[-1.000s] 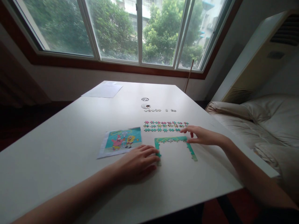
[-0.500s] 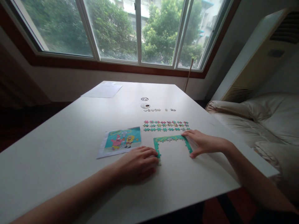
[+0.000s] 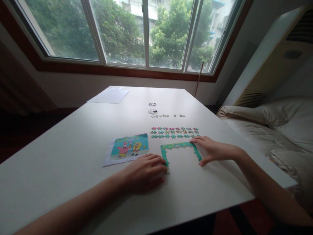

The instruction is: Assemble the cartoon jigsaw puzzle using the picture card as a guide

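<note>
A partly joined jigsaw puzzle border (image 3: 177, 145), mostly green, lies on the white table as a three-sided frame with its near side open. My left hand (image 3: 149, 169) rests beside the left strip, fingertips touching its edge, fingers stretched out. Along the right strip, my right hand (image 3: 207, 149) has thumb and fingers spread apart, touching the top right corner and the lower end. Behind the border, loose puzzle pieces (image 3: 173, 136) lie in several rows. A cartoon reference picture (image 3: 129, 146) lies left of the border, close to my left hand.
Farther back on the white table (image 3: 61, 156) are a row of small pieces (image 3: 160, 116) and two round items (image 3: 153, 111). Paper sheets (image 3: 109, 96) lie at the far left corner. A cream sofa (image 3: 264, 120) stands to the right, below a window (image 3: 117, 32) wall.
The view has shifted very slightly. Both hands stay at the puzzle border, with no clear movement of any piece.
</note>
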`<state>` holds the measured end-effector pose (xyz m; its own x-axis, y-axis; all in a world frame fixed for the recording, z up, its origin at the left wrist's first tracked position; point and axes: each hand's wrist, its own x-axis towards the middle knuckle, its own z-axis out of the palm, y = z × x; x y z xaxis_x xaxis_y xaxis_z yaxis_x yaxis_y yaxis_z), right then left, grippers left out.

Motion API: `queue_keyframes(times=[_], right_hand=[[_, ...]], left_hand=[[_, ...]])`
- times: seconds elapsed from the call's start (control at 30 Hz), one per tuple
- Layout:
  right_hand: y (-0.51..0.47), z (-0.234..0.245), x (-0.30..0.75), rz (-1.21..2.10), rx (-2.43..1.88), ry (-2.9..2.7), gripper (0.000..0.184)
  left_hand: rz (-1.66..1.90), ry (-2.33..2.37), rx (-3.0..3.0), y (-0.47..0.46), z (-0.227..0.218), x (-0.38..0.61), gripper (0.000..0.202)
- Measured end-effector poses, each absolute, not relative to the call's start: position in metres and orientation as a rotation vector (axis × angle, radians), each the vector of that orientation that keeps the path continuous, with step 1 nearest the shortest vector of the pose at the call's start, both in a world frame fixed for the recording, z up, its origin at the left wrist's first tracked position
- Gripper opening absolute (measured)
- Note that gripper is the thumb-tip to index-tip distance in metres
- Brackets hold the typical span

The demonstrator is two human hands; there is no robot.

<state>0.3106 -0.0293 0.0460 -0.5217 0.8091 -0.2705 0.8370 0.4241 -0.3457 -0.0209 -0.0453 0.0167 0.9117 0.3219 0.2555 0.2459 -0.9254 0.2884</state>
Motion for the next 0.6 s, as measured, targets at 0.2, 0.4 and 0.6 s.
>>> queue_keyframes(times=[0.2,0.4,0.6], right_hand=[[-0.029,0.045,0.313,-0.712,1.509,2.601,0.095],[-0.029,0.044,0.32,-0.753,1.483,2.572,0.102],[-0.029,0.042,0.322,-0.706,1.482,2.575,0.102]], left_hand=[[0.438,0.441,2.842,-0.046,0.018,-0.019,0.019],[0.458,0.446,2.894,-0.047,0.018,-0.02,0.019],[0.453,0.422,2.908,-0.046,0.015,-0.02,0.02]])
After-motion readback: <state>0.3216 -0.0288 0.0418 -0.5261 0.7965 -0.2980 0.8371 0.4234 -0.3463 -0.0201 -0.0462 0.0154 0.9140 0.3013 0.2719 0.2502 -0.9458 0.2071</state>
